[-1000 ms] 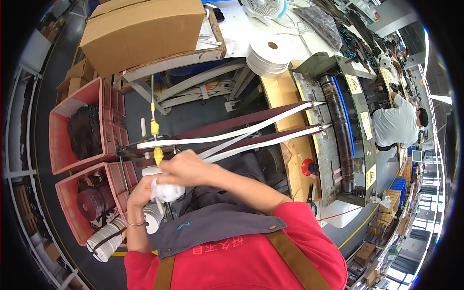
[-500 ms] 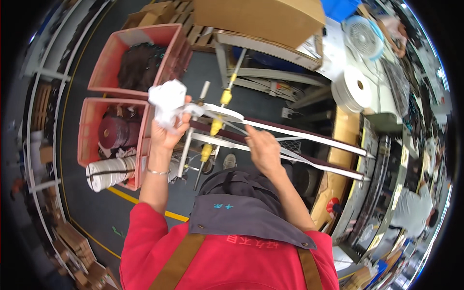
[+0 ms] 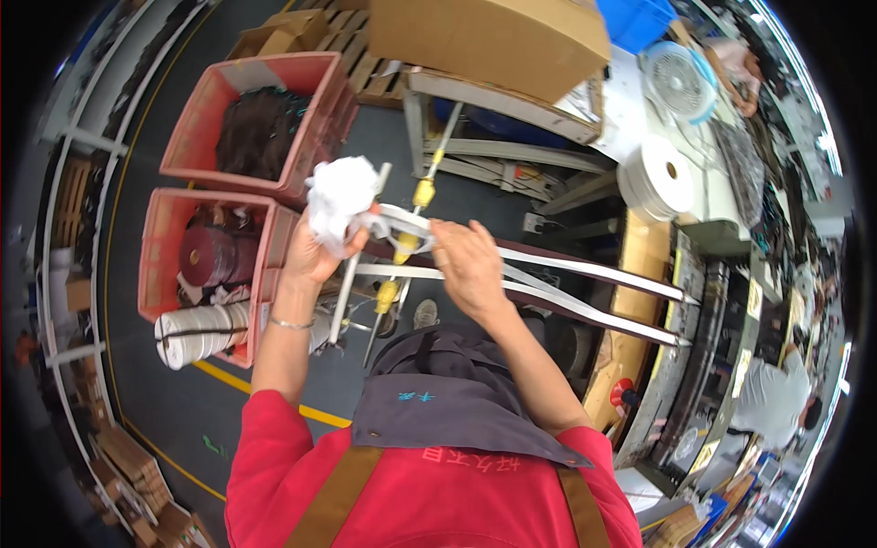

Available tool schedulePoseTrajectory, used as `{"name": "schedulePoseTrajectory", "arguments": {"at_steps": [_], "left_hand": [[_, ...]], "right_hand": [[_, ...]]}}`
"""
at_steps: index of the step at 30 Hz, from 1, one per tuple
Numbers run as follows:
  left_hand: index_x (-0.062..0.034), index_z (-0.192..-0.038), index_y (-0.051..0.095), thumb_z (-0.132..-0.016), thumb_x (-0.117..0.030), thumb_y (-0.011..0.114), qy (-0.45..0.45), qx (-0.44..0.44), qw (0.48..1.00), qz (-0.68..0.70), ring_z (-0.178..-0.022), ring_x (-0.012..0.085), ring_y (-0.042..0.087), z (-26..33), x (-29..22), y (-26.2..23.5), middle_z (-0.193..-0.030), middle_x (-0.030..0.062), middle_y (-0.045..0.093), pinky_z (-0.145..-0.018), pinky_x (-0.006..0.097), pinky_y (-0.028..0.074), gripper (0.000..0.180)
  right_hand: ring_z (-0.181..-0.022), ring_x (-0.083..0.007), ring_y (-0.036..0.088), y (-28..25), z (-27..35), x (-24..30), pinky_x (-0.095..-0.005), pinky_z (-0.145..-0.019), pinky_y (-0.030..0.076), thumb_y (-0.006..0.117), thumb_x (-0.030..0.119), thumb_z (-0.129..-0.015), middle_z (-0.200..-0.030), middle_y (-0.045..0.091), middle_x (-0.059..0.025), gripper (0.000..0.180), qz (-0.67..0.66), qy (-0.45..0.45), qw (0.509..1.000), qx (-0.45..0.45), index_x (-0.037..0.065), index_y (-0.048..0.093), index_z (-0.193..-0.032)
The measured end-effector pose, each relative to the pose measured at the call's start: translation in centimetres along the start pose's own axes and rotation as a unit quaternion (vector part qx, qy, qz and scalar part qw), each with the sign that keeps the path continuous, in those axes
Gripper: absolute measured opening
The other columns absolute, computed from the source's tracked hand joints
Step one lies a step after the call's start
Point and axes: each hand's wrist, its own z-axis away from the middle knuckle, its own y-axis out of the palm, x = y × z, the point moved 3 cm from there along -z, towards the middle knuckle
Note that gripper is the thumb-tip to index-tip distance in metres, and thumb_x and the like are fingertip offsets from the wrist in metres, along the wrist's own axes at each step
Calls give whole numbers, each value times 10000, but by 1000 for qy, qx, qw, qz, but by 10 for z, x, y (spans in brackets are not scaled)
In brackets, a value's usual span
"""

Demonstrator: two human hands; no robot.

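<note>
In my left hand [image 3: 315, 247] is a loose, crumpled bundle of thin white strip [image 3: 340, 196], gripped at its lower end. To its right, my right hand [image 3: 470, 265] has its fingers bent together at the edge of a flat white reel [image 3: 402, 217], seemingly pinching a white strip there; its fingertips are partly hidden. The reel sits on a slanted metal rod with yellow clamps [image 3: 424, 192]. White and dark red bands [image 3: 594, 274] run from the reel area rightward to a machine [image 3: 681, 310].
Two pink bins [image 3: 151, 265] stand at the left, holding dark fabric and rolls. A large cardboard box [image 3: 484, 41] rests on a bench ahead. A big white roll [image 3: 656, 178] and a fan [image 3: 678, 80] are at the far right. Another person [image 3: 772, 397] is at the right edge.
My left hand and the white bundle have moved slightly right and closer to the reel. My right hand has moved up and left onto the reel's edge.
</note>
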Motion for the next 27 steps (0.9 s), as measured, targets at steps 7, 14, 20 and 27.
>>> {"name": "schedulePoseTrajectory", "arguments": {"at_steps": [7,14,20,27], "left_hand": [[-46,-1187,431,-859,-348,452,-63,-88,994,18,-661,233,527,10,17,-17,-1013,193,514,-464,263,428,447],[-88,-1154,469,-819,-278,488,-138,17,975,172,-909,224,554,16,53,-33,-1078,84,549,-751,438,488,385],[-93,-1189,438,-836,-353,447,-122,13,977,174,-1076,269,489,13,96,22,-1129,111,520,-900,483,391,438],[-59,-1199,398,-833,-342,460,-159,133,928,308,-1039,328,486,17,110,36,-1135,141,492,-907,506,362,466]], "right_hand": [[-625,-217,587,5,-8,12,-324,-530,466,541,117,-795,-712,575,-84,277,-47,22,999,-7,57,557,-1065],[-593,-211,551,-1,-22,36,-302,-499,453,520,84,-802,-741,510,-85,148,-188,57,975,-100,23,584,-920],[-575,-153,428,3,-24,44,-273,-531,348,485,75,-818,-666,437,-78,187,-435,159,865,-193,-20,479,-658],[-483,-148,352,-5,-5,50,-280,-484,289,458,45,-799,-553,354,-62,245,-461,88,873,-136,-14,377,-575]]}}
